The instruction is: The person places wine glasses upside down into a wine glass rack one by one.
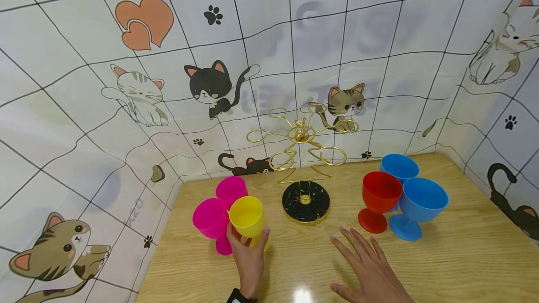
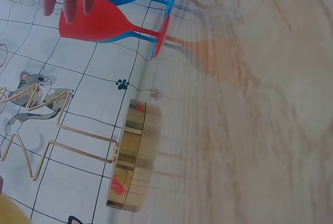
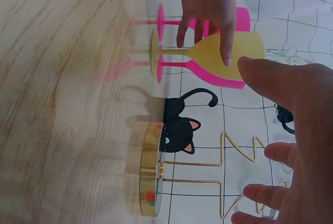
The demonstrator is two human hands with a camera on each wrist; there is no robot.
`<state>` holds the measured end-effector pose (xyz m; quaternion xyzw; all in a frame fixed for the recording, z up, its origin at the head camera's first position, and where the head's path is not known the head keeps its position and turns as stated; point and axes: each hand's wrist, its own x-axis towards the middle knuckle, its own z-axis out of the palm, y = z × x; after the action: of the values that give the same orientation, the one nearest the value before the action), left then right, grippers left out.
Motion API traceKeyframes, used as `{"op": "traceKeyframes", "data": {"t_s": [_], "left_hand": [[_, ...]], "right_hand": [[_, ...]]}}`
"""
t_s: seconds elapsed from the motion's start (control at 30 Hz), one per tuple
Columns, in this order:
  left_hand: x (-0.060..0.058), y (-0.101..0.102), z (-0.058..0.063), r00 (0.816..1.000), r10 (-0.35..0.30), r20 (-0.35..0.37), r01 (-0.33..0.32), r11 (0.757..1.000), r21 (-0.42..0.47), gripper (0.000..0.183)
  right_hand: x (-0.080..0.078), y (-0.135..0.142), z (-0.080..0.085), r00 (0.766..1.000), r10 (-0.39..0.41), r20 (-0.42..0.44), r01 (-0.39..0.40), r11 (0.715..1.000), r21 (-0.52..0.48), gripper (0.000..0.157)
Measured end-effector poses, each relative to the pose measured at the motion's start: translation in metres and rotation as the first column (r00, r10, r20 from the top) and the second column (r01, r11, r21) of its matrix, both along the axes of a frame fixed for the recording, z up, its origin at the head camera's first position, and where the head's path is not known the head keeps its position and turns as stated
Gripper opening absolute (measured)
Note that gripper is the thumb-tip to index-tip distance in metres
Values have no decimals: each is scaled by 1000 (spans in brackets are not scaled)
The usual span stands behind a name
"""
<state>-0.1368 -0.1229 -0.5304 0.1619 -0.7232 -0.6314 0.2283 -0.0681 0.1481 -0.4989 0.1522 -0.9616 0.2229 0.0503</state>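
My left hand (image 1: pixel 249 265) grips a yellow plastic goblet (image 1: pixel 246 216) low on its bowl, with thumb and fingers on either side. In the right wrist view the yellow goblet (image 3: pixel 205 52) is upright, its foot near the tabletop. Two magenta goblets (image 1: pixel 209 219) stand just left of and behind it. My right hand (image 1: pixel 368 270) is held over the table with its fingers spread and nothing in it. Nearest to that hand is a red goblet (image 1: pixel 381 193), with two blue goblets (image 1: pixel 423 200) right beside and behind it.
Between the two goblet groups stands a gold wire rack (image 1: pixel 301 134) with several loops and a round black base (image 1: pixel 306 205). The wooden table (image 1: pixel 303 265) backs onto a white gridded cloth (image 1: pixel 269 69) printed with cats.
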Motion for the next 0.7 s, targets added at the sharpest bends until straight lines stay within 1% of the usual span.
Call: {"op": "traceKeyframes", "data": {"t_s": [0.2,0.37,0.43,0.6,0.7], "left_hand": [[-3,0,1,1000,-7,10,7,1000,11,97],[-3,0,4,1000,-15,18,15,1000,17,96],[-2,0,5,1000,-13,25,12,1000,11,95],[2,2,10,999,-16,31,16,1000,-7,94],[6,4,15,1000,-30,4,30,999,-18,94]], "right_hand": [[0,0,-1,1000,2,6,-2,1000,-16,91],[-1,1,0,1000,1,31,0,1000,-30,93],[-2,1,2,999,-4,52,7,999,-52,94],[-5,2,7,999,-17,49,19,999,-45,98],[-6,3,10,999,-17,35,18,999,-29,99]]}}
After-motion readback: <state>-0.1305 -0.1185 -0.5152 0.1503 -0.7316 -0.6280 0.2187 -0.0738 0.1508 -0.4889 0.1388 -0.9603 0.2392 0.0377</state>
